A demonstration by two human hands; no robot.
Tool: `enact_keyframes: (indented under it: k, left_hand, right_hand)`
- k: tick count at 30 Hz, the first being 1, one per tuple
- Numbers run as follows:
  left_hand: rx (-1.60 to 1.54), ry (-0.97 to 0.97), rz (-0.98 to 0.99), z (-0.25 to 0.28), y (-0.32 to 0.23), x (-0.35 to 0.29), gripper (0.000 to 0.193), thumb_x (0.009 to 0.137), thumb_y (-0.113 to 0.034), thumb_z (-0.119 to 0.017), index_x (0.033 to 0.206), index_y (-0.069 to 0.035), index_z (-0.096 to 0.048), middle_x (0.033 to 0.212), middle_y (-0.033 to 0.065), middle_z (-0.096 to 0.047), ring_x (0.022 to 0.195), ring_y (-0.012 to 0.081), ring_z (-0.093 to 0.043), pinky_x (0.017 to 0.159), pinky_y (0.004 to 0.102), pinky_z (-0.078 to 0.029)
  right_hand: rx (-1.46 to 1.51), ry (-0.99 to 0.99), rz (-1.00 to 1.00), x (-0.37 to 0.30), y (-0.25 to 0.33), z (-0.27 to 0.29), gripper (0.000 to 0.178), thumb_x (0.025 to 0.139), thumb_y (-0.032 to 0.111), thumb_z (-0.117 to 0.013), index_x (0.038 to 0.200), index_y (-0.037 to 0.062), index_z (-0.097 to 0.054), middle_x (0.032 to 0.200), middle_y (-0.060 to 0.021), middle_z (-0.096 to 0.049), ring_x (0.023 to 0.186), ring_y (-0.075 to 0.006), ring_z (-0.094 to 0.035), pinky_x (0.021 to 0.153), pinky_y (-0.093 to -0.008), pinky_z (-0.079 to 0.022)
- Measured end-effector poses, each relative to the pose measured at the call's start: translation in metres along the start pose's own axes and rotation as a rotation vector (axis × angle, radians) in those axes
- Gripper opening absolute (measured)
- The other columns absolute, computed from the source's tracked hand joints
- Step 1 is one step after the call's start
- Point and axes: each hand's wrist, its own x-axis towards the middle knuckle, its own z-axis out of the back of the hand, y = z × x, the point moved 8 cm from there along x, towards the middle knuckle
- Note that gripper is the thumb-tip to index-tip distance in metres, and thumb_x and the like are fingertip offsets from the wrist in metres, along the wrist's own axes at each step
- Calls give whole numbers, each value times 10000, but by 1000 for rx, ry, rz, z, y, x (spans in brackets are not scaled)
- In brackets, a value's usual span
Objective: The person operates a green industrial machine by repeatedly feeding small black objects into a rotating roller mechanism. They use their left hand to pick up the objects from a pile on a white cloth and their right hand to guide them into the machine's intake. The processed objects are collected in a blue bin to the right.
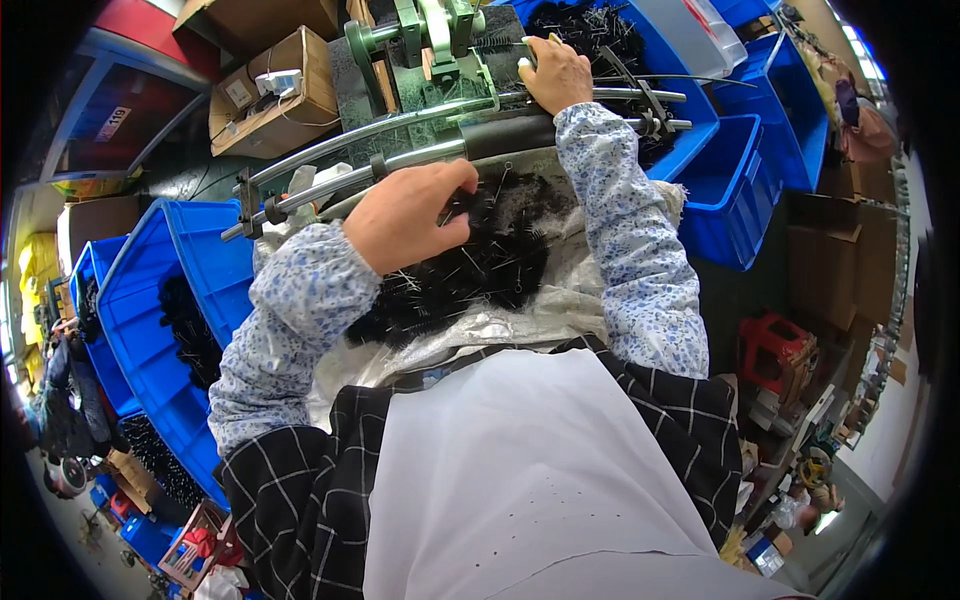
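Note:
My left hand [410,215] hovers over a heap of small black bristly pieces with thin metal wire stems [490,265], which lies on a whitish sheet [560,315] across my lap. Its thumb and forefinger are apart, and the inner fingers are partly hidden. Farther forward, my right hand [560,75] reaches over two curved metal rails [420,155] to the green machine [440,45]. There its thumb and fingers are bent together at the machine's right side, closed on something too small to make out. A dark padded roller [510,133] sits on the nearer rail, beneath my right wrist.
Behind my right hand, a blue bin [655,50] holds more black bristly pieces. Another blue bin [735,190] stands to its right. Large blue bins [150,290] line my left side. An open cardboard box [280,95] sits left of the machine. At right is a red machine [775,355].

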Motion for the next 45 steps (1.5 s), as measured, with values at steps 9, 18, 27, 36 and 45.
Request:
enact_keyframes:
  k: [9,18,27,36,45]
  left_hand:
    - [-26,-48,13,15,-3,-15,277,733,-111,-620,973,-23,-513,756,90,-545,665,189,-534,635,304,-456]
    - [15,-155,-37,31,1,-17,271,748,-121,-589,992,-31,-514,813,122,-576,687,236,-569,668,337,-471]
    - [-73,-132,-25,19,10,1,248,756,-59,-583,997,-33,-528,807,71,-562,669,159,-528,663,288,-459]
    - [-110,-235,38,13,18,27,256,750,-64,-615,988,-41,-523,762,63,-567,650,143,-528,646,274,-461]
    - [-225,-511,69,27,29,18,344,767,-124,-625,1071,-47,-484,830,138,-595,720,244,-599,677,342,-488]
  right_hand:
    - [122,-27,56,5,72,-1,304,731,194,-584,1002,65,-633,886,-105,-653,846,-267,-612,723,-405,-452]
    - [21,6,25,6,58,-6,284,745,239,-588,1001,132,-647,900,-87,-660,988,-253,-582,780,-420,-420]
    - [70,156,-56,36,-35,-16,256,863,268,-494,1050,184,-647,950,-110,-653,914,-294,-615,801,-395,-487]
    - [-13,-102,-19,18,-42,72,295,879,302,-534,1093,110,-599,1015,-122,-632,896,-285,-627,748,-375,-515]
    - [705,348,85,-42,60,57,263,838,122,-553,1093,96,-615,919,-127,-651,799,-218,-623,719,-331,-492]
